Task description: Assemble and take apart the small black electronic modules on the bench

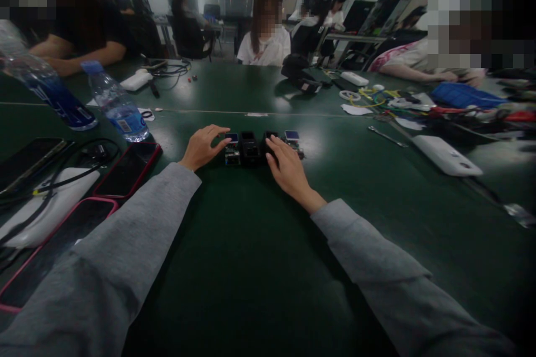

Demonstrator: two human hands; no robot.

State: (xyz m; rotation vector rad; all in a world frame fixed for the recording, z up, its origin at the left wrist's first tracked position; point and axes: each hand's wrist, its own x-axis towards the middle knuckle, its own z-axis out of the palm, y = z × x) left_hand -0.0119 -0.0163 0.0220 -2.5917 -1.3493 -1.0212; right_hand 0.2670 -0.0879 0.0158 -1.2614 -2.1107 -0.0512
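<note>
A short row of small electronic parts lies on the dark green table in front of me. From left to right it holds a circuit board with a small screen point(232, 157), a black plastic case point(250, 148), a second black piece point(271, 135) and another part with a small screen point(292, 135). My left hand point(203, 146) is at the left end, thumb and fingers apart, fingertips by the circuit board's edge. Fingers of my right hand point(288, 170) lie stretched over the second black piece, partly hiding it and the part beyond.
Two water bottles, one being a clear bottle point(119, 103), stand at left, near a red-edged phone point(129, 169) and a white power bank point(54, 206). At right are a wrench point(387, 136), another white device point(446, 155), a blue tray point(467, 95) and tangled cables. Several people sit beyond.
</note>
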